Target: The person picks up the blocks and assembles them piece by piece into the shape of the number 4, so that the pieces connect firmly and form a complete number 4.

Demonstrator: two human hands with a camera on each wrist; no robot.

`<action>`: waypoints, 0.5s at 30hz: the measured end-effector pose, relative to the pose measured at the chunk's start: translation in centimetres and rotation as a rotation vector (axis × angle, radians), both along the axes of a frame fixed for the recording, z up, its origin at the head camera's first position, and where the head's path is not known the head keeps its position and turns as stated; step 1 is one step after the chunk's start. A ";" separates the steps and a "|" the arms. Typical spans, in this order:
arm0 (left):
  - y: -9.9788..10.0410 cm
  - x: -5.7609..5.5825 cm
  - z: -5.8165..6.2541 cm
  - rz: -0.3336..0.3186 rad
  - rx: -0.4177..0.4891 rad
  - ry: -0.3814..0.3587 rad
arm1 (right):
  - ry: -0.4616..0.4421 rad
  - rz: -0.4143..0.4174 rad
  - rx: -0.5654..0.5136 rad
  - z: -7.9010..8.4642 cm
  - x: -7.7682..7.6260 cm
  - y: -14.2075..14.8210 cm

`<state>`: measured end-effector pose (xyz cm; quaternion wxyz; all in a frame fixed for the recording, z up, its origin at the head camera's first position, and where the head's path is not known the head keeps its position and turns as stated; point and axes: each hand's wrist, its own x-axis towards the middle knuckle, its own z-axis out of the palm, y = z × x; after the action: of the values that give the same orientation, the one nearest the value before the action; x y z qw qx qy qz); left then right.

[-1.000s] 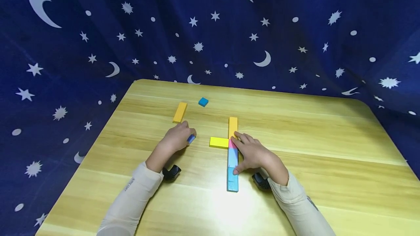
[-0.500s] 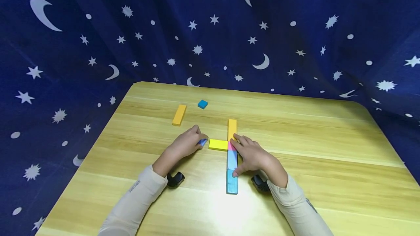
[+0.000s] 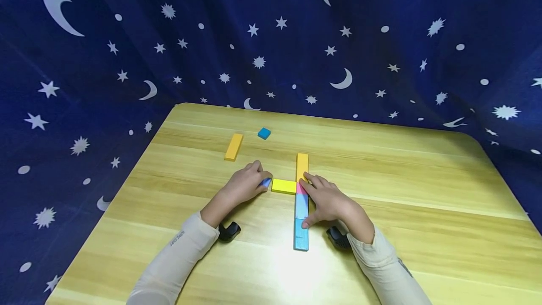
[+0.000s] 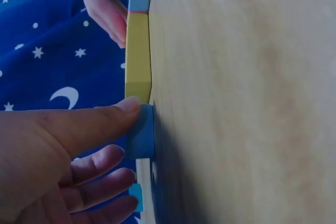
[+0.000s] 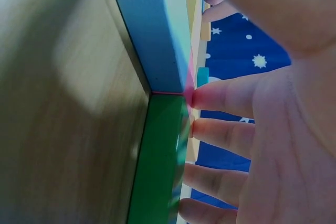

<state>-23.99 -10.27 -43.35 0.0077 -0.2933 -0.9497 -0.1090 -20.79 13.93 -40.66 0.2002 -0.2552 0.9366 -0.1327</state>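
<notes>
My left hand [image 3: 243, 185] pinches a blue block [image 3: 265, 182] close by the left end of a yellow block [image 3: 283, 186]. In the left wrist view the thumb lies on this block, right at the yellow one's end. Flat blocks form a cross: an orange block [image 3: 302, 166] on top, a pink piece [image 3: 300, 188] at the centre, then a light blue block [image 3: 301, 206] and a turquoise block [image 3: 301, 239] below. Fingers extended, my right hand [image 3: 332, 204] rests over the cross, index tip at the pink piece. Beneath it is a green block [image 5: 160, 161], hidden in the head view.
Farther back on the wooden table [image 3: 402, 178] lie a loose orange block [image 3: 234, 147] and a small blue square block [image 3: 264, 133]. A dark blue curtain [image 3: 296, 36] with moons and stars hangs behind the table.
My left hand has carried the blue block rightward to the yellow block's end, with little movement in the last half second. The right hand has stayed in place.
</notes>
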 end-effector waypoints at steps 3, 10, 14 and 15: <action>0.0 0.0 0.1 0.006 -0.010 0.006 | 0.003 0.002 0.005 0.1 -0.1 0.0; 0.0 0.0 0.1 0.000 -0.012 0.023 | 0.008 0.005 0.005 0.2 -0.1 0.1; 0.1 0.0 0.1 -0.004 -0.019 0.027 | 0.008 0.004 0.005 0.2 0.0 0.1; 0.2 -0.1 0.1 -0.004 -0.018 0.030 | 0.012 0.002 0.005 0.3 0.0 0.2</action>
<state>-24.09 -10.09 -43.24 0.0191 -0.2967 -0.9499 -0.0961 -20.81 14.10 -40.39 0.1955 -0.2565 0.9378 -0.1286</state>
